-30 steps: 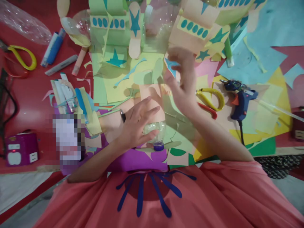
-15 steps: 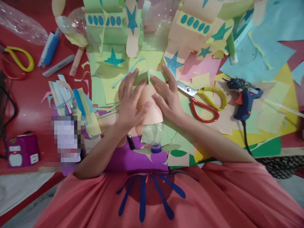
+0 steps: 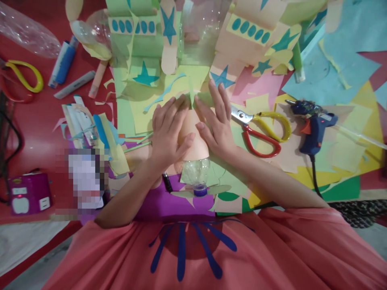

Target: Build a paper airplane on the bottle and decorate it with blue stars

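A clear plastic bottle [image 3: 195,171] with a blue cap lies with its cap toward me, its body wrapped in peach paper [image 3: 196,147]. On the left side of the wrap rests my left hand [image 3: 169,135], thumb apart from the fingers. My right hand [image 3: 217,129] presses the right side with its fingers spread. Both hands hold the wrapped bottle between them. A green paper piece [image 3: 191,92] stands up at the bottle's far end, between the fingertips of both hands. The undersides of the fingers are hidden.
Scissors [image 3: 263,135] lie right of my right hand, and a blue glue gun [image 3: 313,133] with a black cord lies farther right. Markers [image 3: 65,62], a purple box [image 3: 30,193] and more scissors [image 3: 28,76] are at the left. Star-decorated paper pieces [image 3: 145,74] are beyond the hands.
The fingers of my left hand have drawn closer together near the far end of the bottle. My right fingers have shifted slightly beside the green piece. The bottle stays between my hands.
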Motion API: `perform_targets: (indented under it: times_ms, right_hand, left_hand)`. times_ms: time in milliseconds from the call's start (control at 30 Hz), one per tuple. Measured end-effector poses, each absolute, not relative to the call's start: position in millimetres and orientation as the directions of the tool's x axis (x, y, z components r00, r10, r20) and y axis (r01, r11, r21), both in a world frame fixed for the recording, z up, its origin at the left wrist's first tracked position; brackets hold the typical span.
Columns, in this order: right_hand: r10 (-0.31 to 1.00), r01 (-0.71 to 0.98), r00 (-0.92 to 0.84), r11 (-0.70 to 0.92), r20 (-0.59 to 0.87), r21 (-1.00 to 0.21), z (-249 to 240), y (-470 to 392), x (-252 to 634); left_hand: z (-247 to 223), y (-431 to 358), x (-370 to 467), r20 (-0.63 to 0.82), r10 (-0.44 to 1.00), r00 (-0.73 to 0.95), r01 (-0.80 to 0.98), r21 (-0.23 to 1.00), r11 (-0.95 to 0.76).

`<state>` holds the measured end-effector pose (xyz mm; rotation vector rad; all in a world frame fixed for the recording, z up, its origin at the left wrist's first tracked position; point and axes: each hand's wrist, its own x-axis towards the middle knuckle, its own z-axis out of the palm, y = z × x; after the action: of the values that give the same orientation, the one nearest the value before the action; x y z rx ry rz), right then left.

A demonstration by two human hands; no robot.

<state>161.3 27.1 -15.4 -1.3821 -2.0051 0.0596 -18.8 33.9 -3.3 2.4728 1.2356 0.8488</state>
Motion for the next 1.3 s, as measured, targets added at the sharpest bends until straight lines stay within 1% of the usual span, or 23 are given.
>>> perform_targets:
  times_ms: [67,200,300,400,533,667,800,933,967,1100,1167,1300]
  right_hand:
    - [0.822,0.819,-0.196,0.437,0.534,-0.372,-13.7,26.0,160.1]
    - [0.825,0.819,-0.2,0.437,0.528,-0.372,-13.1,24.7,160.5]
    - [0.849,0.814,-0.207,0.425,0.487,-0.395,-15.5,25.6,162.0]
    - [0.878,0.795,-0.217,0.412,0.427,-0.445,-16.6,27.2,163.3]
    - [0.876,0.779,-0.213,0.419,0.432,-0.467,-14.3,28.1,163.6]
    - [0.906,0.791,-0.221,0.382,0.36,-0.478,-14.8,28.5,164.4]
    - [0.876,0.758,-0.285,0.455,0.39,-0.468,-18.9,29.3,166.7]
    - [0.894,0.775,-0.284,0.427,0.346,-0.466,-20.2,28.9,166.0]
    - [0.891,0.777,-0.277,0.428,0.359,-0.462,-20.2,28.7,165.5]
    - [0.822,0.76,-0.251,0.494,0.511,-0.421,-20.0,28.6,164.0]
    - [0.818,0.757,-0.248,0.498,0.519,-0.422,-19.6,28.7,164.1]
    - [0.829,0.748,-0.234,0.487,0.507,-0.451,-20.5,29.7,164.5]
  left_hand:
    - [-5.0,33.3,-19.2,0.402,0.792,0.46,0.632,0.478,-0.61]
    - [-11.2,32.4,-19.0,0.417,0.805,0.422,0.598,0.539,-0.593]
    - [-12.1,31.7,-16.9,0.4,0.82,0.409,0.588,0.572,-0.572]
    - [-8.8,31.4,-14.8,0.384,0.828,0.408,0.592,0.579,-0.561]
    - [-3.6,31.0,-14.8,0.376,0.824,0.423,0.598,0.568,-0.566]
    - [-2.8,30.4,-16.0,0.372,0.814,0.446,0.623,0.524,-0.58]
    - [-4.6,30.8,-15.6,0.369,0.809,0.458,0.656,0.474,-0.587]
    - [-4.2,31.5,-15.4,0.367,0.798,0.478,0.65,0.463,-0.602]
    - [-3.7,31.5,-15.6,0.364,0.798,0.48,0.646,0.469,-0.602]
    - [-2.6,30.8,-16.6,0.343,0.808,0.478,0.614,0.528,-0.587]
    - [-3.4,31.0,-17.2,0.336,0.815,0.472,0.612,0.541,-0.577]
    - [-8.5,34.3,-18.6,0.412,0.793,0.448,0.612,0.505,-0.608]
